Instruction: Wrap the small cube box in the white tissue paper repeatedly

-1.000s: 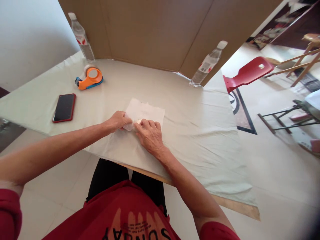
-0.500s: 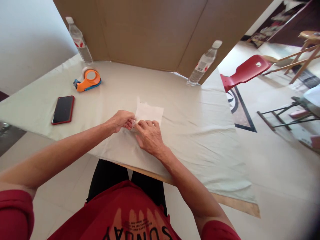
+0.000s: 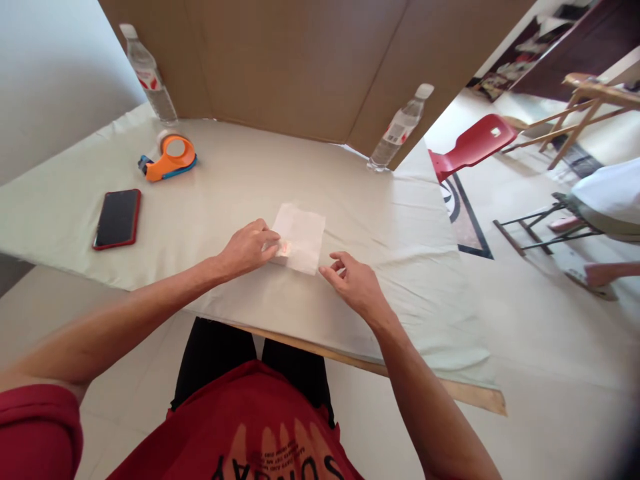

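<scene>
A thin white sheet [image 3: 306, 230], like a tissue, lies flat on the cloth in front of me. Near its lower left edge is a small pale patch with a red mark [image 3: 285, 248], too small to name. My left hand [image 3: 249, 248] is at the sheet's left edge, fingertips beside the patch, thumb and fingers parted. Off the sheet's lower right corner, my right hand [image 3: 354, 281] hovers with curled, parted fingers and holds nothing.
An orange tape dispenser [image 3: 173, 160] and a red-cased phone [image 3: 117, 219] lie left on the cloth-covered table [image 3: 410, 267]. Two water bottles [image 3: 150, 77] [image 3: 403, 127] stand against a cardboard panel [image 3: 290, 67]. A red chair [image 3: 473, 143] and a seated person [image 3: 610, 200] are at right.
My right hand has lifted off the sheet and moved right. My left hand has loosened its closed fingers and shifted slightly right. The patch with the red mark now shows.
</scene>
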The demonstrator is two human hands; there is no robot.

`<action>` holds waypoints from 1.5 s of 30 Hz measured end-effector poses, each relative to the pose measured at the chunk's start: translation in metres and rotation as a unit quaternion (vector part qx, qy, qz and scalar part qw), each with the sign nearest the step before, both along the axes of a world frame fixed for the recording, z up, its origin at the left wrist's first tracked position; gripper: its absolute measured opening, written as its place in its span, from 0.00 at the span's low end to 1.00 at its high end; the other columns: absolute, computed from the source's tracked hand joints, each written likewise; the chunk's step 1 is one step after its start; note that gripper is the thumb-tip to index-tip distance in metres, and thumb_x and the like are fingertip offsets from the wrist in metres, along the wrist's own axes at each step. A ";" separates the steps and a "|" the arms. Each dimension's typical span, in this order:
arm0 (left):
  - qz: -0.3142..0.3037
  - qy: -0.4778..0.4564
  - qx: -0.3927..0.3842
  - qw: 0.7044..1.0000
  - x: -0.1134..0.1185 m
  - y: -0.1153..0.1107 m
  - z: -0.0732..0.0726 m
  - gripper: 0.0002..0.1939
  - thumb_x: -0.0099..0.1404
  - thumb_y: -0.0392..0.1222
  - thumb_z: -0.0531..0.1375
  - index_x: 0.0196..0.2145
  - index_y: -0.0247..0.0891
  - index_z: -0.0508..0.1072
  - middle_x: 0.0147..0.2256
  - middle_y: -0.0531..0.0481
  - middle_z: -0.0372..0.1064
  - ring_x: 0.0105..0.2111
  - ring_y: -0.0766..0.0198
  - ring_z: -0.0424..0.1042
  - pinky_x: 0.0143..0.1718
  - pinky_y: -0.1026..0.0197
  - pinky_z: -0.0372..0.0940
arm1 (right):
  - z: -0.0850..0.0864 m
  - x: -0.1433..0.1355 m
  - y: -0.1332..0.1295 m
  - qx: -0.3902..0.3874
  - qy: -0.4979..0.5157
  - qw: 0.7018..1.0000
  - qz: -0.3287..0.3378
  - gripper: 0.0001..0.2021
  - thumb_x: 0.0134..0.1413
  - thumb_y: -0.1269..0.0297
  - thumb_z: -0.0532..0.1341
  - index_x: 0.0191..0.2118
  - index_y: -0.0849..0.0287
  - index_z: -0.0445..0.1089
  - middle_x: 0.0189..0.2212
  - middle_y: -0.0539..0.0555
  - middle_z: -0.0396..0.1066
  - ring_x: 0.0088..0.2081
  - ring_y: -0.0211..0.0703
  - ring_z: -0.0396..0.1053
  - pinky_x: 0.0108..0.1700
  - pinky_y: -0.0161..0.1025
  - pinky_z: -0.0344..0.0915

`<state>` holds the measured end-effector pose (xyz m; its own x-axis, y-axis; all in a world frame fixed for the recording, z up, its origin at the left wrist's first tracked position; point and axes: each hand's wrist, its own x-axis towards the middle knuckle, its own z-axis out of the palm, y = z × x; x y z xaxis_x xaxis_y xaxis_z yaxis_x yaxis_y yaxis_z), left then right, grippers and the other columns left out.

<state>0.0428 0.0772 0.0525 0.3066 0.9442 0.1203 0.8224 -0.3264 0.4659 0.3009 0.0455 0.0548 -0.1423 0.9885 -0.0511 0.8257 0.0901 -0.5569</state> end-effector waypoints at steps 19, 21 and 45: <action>0.015 0.146 0.003 0.989 0.017 -0.021 0.010 0.14 0.72 0.41 0.53 0.41 0.35 0.78 0.41 0.40 0.71 0.40 0.55 0.72 0.36 0.59 0.63 | -0.042 -0.050 0.036 0.002 0.249 0.967 -0.059 0.38 0.51 0.53 0.62 0.66 0.63 0.54 0.24 0.45 0.61 0.28 0.43 0.64 0.33 0.41 0.65; 0.000 0.150 -0.007 0.989 0.018 -0.019 0.011 0.14 0.72 0.40 0.53 0.40 0.34 0.78 0.40 0.40 0.72 0.38 0.55 0.73 0.34 0.59 0.62 | -0.041 -0.057 0.036 0.028 0.261 0.964 -0.052 0.36 0.52 0.57 0.61 0.65 0.64 0.56 0.22 0.42 0.57 0.26 0.41 0.61 0.34 0.41 0.64; 0.002 -0.153 -0.099 0.983 0.008 -0.004 0.002 0.24 0.59 0.40 0.59 0.53 0.34 0.74 0.29 0.52 0.74 0.29 0.63 0.71 0.33 0.62 0.63 | -0.015 -0.073 0.020 0.006 0.185 0.976 0.116 0.31 0.58 0.66 0.57 0.67 0.63 0.57 0.45 0.59 0.76 0.32 0.41 0.72 0.40 0.42 0.69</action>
<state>0.0506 0.0735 0.0541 0.2818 0.9593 0.0196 0.6341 -0.2016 0.7465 0.2276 0.0651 0.0395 -0.3687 0.9277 0.0577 0.5245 0.2589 -0.8111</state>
